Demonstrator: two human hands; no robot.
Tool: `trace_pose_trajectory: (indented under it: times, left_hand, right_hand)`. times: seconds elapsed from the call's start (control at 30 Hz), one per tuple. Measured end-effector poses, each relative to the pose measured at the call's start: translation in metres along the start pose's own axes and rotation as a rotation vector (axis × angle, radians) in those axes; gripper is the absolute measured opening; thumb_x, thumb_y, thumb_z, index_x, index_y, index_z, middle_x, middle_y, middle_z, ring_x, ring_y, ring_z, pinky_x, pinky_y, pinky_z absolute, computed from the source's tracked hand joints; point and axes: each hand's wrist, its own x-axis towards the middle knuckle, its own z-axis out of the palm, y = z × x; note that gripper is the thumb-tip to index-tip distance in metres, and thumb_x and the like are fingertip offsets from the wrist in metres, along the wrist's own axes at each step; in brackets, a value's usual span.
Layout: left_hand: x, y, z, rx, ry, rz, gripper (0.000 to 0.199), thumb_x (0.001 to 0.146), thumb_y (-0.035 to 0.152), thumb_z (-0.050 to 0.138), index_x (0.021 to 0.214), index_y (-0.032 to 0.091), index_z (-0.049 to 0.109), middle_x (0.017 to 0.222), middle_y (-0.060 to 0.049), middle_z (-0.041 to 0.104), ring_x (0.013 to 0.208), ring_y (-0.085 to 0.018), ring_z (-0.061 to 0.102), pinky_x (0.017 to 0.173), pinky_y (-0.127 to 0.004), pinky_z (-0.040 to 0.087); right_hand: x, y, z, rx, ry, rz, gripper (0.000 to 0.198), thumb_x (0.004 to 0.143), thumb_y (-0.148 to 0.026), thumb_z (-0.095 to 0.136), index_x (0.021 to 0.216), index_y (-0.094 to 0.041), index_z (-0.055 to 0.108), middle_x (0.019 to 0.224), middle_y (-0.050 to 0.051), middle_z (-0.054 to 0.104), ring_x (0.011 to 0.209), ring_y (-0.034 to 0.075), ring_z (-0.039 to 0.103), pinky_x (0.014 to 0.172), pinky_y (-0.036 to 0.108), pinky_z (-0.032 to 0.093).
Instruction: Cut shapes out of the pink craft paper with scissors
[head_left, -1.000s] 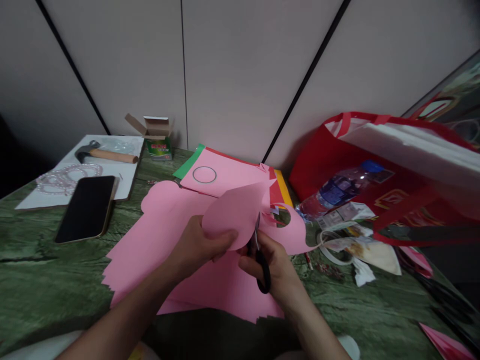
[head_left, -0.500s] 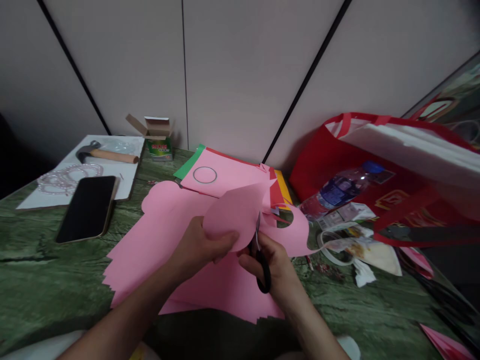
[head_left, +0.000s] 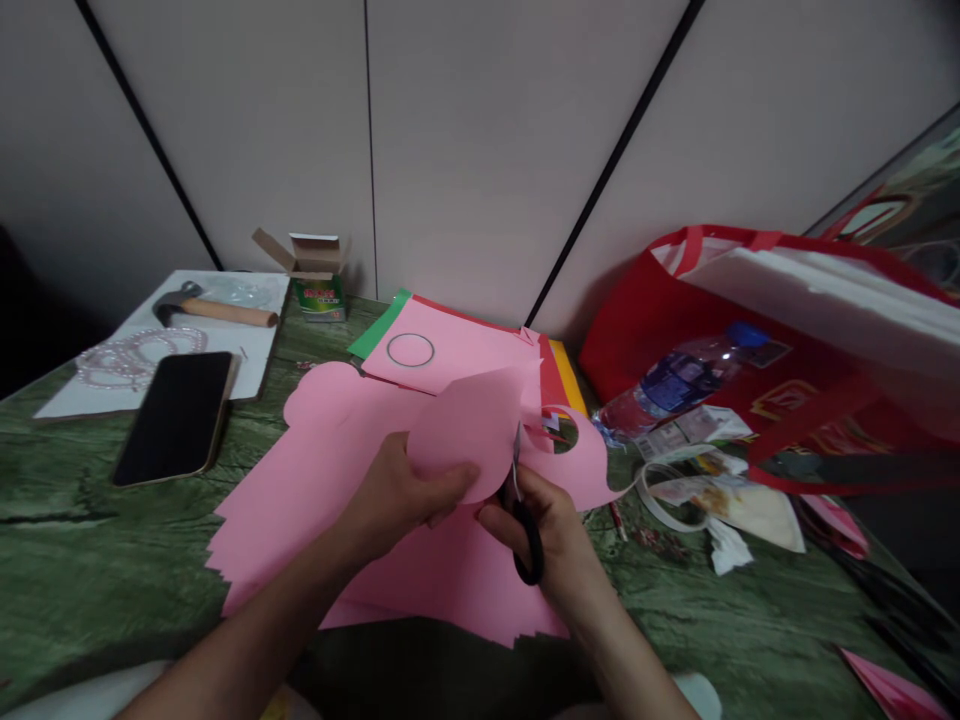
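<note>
Your left hand (head_left: 390, 500) pinches pink paper (head_left: 476, 425); black-handled scissors (head_left: 525, 530) beside it; beneath, green marbled table (head_left: 90, 560).

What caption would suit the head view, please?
Left hand holds pink paper while right hand cuts with scissors.

Dim, soft indoor light with no glare. Corners darken. Wide-angle lens bends wall lines toward the edges.

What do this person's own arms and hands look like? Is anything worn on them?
Both forearms are bare, with no sleeves in view. The left hand and the right hand wear no gloves, and no rings, watch or bracelet show on either. At the bottom edge a pale garment shows near both arms.
</note>
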Motion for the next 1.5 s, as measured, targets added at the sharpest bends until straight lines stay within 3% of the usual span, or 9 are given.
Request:
trace_pose_trajectory:
  times: [0.4,0.83,1.33,1.5]
  left_hand:
    - [0.0,0.002,0.0,-0.024,-0.004,0.002,0.025,0.062,0.025,0.065,0.046,0.016,0.048,0.033,0.007,0.041,0.033,-0.006,0.035,0.035,-0.02,0.026]
    - [0.001,-0.001,0.001,-0.013,0.025,0.011,0.025,0.062,0.028,0.063,0.046,0.015,0.049,0.034,0.006,0.04,0.033,-0.006,0.033,0.034,-0.02,0.025]
    - [0.001,-0.002,0.001,-0.065,0.041,0.033,0.025,0.064,0.025,0.063,0.046,0.015,0.048,0.034,0.006,0.039,0.032,-0.005,0.032,0.034,-0.02,0.023]
    - [0.004,-0.008,-0.003,-0.088,-0.017,0.067,0.027,0.07,0.025,0.061,0.048,0.015,0.048,0.036,0.006,0.04,0.034,-0.004,0.032,0.035,-0.019,0.022]
  right_hand:
    - [0.001,-0.001,-0.001,0.0,0.001,0.001,0.031,0.065,-0.041,0.072,0.062,-0.018,0.05,0.053,-0.007,0.038,0.049,0.009,0.031,0.045,0.022,0.027]
    - [0.0,-0.001,-0.002,-0.052,0.007,0.015,0.031,0.066,-0.045,0.069,0.065,-0.018,0.055,0.053,-0.003,0.053,0.048,0.011,0.042,0.045,0.023,0.032]
    - [-0.001,-0.002,-0.001,-0.004,0.026,0.08,0.026,0.064,-0.039,0.07,0.064,-0.018,0.055,0.046,-0.005,0.051,0.042,0.011,0.046,0.04,0.023,0.038]
    - [-0.002,-0.002,-0.001,-0.002,0.023,0.073,0.022,0.064,-0.035,0.069,0.065,-0.018,0.055,0.045,-0.006,0.049,0.041,0.01,0.045,0.04,0.022,0.037]
